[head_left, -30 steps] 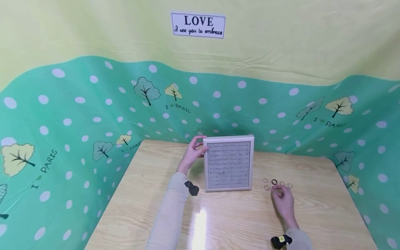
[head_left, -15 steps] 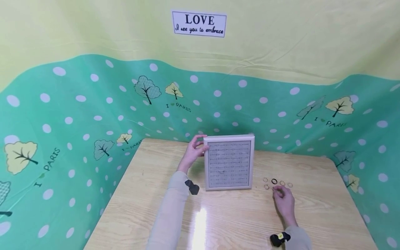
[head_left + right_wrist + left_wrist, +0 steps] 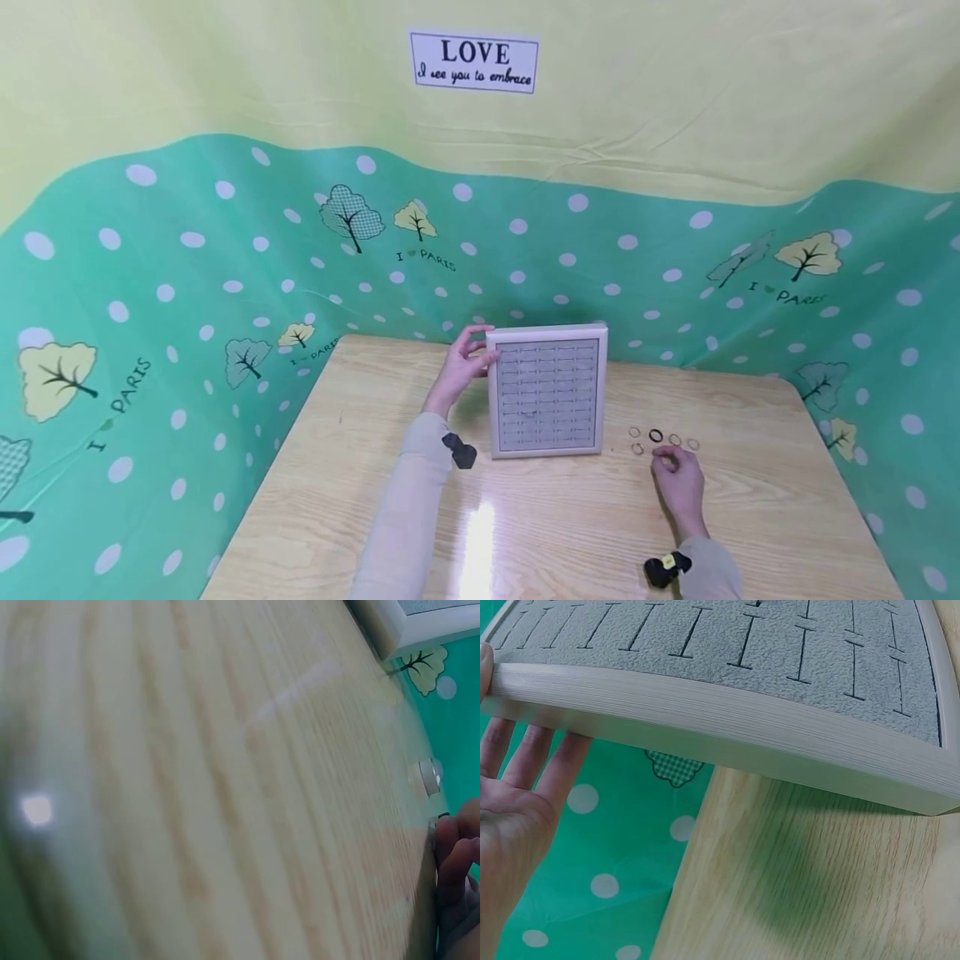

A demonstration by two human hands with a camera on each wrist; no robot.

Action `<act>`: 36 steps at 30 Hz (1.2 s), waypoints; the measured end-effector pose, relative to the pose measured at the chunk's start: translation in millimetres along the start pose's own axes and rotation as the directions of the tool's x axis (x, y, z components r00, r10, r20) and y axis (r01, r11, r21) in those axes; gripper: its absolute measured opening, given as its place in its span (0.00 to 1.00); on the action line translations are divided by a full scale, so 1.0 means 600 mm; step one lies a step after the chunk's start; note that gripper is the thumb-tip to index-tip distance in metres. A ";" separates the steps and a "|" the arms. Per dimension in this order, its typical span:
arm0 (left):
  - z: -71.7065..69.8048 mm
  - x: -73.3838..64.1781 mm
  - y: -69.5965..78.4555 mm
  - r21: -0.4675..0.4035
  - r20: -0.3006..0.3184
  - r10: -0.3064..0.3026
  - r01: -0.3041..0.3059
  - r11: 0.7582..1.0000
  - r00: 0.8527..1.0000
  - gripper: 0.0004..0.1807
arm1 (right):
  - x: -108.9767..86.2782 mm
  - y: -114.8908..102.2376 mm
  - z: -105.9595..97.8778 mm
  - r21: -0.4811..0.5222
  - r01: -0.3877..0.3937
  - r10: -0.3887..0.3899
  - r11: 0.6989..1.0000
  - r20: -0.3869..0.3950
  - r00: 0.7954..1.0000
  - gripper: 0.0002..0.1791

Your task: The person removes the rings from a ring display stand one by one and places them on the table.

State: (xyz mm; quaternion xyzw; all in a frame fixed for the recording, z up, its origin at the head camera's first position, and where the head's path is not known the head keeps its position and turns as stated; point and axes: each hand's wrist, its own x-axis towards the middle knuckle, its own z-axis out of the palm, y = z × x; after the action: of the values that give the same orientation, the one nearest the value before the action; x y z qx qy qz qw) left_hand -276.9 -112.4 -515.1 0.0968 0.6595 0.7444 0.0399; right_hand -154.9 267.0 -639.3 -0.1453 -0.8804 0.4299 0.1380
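A square ring display tray with a pale frame and a grey slotted pad stands upright on the table, leaning back slightly. My left hand grips its upper left edge, thumb at the front and fingers behind; the left wrist view shows the frame's side and the fingers. One small ring sits in a lower slot. My right hand is low over the table, its thumb and index finger pinching a ring mostly hidden by the fingertips.
Several loose rings lie right of the tray: a black ring, a thin ring and a silver ring among them. A green dotted cloth hangs behind the wooden table.
Hardly anything moves. Both hands keep their places, the left at the tray and the right at the rings; the head view shifts slightly.
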 end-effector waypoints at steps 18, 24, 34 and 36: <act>0.000 -0.001 -0.010 0.008 -0.014 0.007 -0.007 1.000 1.000 0.27 | -0.001 0.000 -0.002 -0.012 -0.016 0.016 1.000 -0.025 1.000 0.08; 0.001 0.000 -0.007 0.004 -0.013 -0.004 0.005 1.000 1.000 0.27 | 0.001 -0.004 -0.002 -0.020 -0.031 0.031 0.999 -0.030 0.999 0.08; -0.002 0.006 -0.002 0.000 0.008 -0.019 0.019 1.000 1.000 0.29 | -0.003 -0.006 -0.002 0.035 -0.038 0.037 0.999 0.013 0.999 0.11; -0.002 0.006 -0.002 0.001 0.003 -0.023 0.023 1.000 1.000 0.29 | -0.009 -0.010 -0.004 0.061 -0.048 0.047 0.997 0.021 0.999 0.12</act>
State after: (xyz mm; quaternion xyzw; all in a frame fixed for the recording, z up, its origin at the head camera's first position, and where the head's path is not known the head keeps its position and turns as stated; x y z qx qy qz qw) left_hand -280.4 -112.5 -516.3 0.0903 0.6609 0.7433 0.0496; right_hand -149.9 263.0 -633.8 -0.1577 -0.8642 0.4614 0.1237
